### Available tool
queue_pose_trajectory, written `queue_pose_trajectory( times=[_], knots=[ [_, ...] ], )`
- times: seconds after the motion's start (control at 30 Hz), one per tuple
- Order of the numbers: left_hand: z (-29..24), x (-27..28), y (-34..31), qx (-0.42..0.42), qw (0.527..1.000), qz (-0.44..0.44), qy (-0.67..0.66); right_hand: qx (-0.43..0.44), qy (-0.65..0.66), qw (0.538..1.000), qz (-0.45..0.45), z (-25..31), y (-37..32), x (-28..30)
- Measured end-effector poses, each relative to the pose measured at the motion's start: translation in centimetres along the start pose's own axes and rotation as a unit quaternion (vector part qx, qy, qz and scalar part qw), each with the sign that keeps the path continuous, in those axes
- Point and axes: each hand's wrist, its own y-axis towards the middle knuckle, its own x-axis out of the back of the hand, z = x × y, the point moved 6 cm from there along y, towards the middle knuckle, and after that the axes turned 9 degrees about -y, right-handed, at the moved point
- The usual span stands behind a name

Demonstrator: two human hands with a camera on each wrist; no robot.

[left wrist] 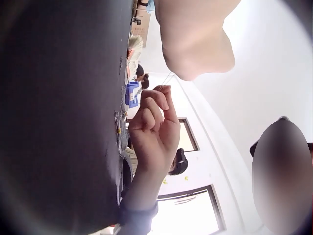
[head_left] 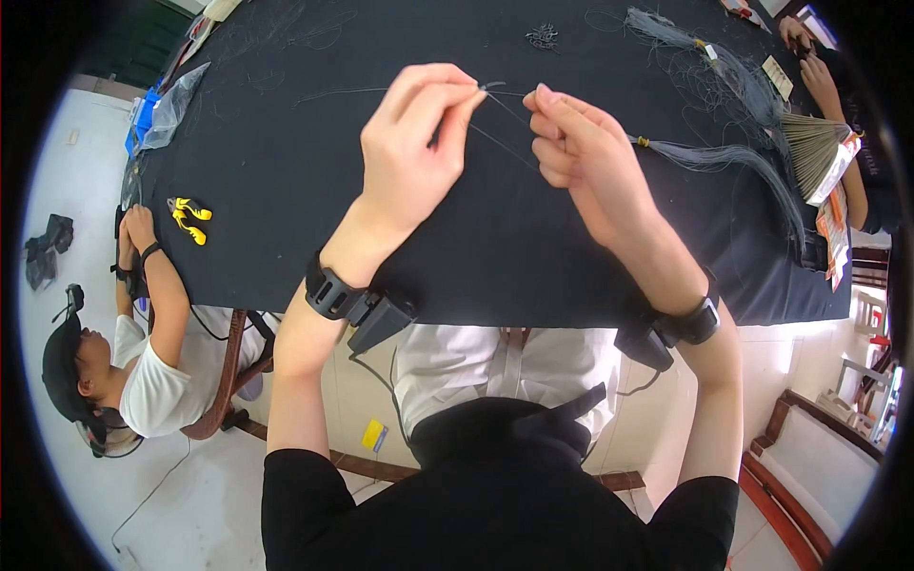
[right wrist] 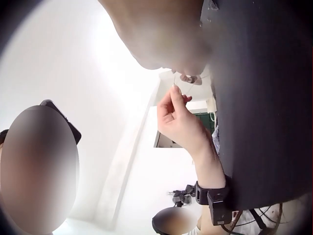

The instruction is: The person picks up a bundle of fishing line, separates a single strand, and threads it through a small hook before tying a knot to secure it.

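Above the black table my left hand [head_left: 414, 138] pinches a small dark piece [head_left: 492, 86] with thin line at its fingertips; its exact kind is too small to tell. My right hand [head_left: 586, 157], its other fingers curled, pinches the thin line [head_left: 509, 93] between thumb and forefinger. A short stretch of line spans the two hands, and a loose strand [head_left: 500, 141] hangs below. More line trails left from the left hand. In the left wrist view the right hand [left wrist: 156, 122] faces the near left hand; the right wrist view shows the left hand [right wrist: 181, 120] with fingertips together.
Small dark metal pieces [head_left: 543, 37] lie at the table's back. Bundled grey line [head_left: 724, 155] spreads on the right beside a fanned stack of cards [head_left: 817, 157]. Yellow-handled pliers [head_left: 190, 221] lie left. One person sits left, another works at far right.
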Motion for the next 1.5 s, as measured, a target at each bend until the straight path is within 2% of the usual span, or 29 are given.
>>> queue_pose_trajectory(
  times=[0.3, 0.67, 0.77, 0.87, 1.17, 1.5],
  knots=[
    [-1.2, -0.9, -0.2, -0.016, 0.998, 0.046, -0.029, -0.017, -0.043, 0.999, -0.018, -0.2, -0.3, -0.2],
    [-0.6, -1.7, -0.4, -0.009, 0.996, 0.084, -0.042, 0.026, -0.092, 0.994, -0.056, -0.1, -0.1, 0.4],
    [-0.9, -1.5, 0.0, 0.038, 0.997, 0.058, -0.021, 0.03, -0.111, 0.991, -0.066, 0.1, -0.1, 0.6],
    [-1.2, -1.3, 0.3, 0.016, 0.997, 0.072, -0.008, 0.031, -0.125, 0.989, -0.072, 0.0, 0.0, 0.7],
    [0.4, -2.0, -0.4, 0.088, 0.987, 0.078, -0.105, 0.018, -0.159, 0.984, -0.073, -0.2, 0.0, 0.9],
    [1.2, -2.3, -0.6, 0.131, 0.98, 0.091, -0.12, 0.033, -0.222, 0.972, -0.072, -0.4, 0.5, 1.1]
  ],
)
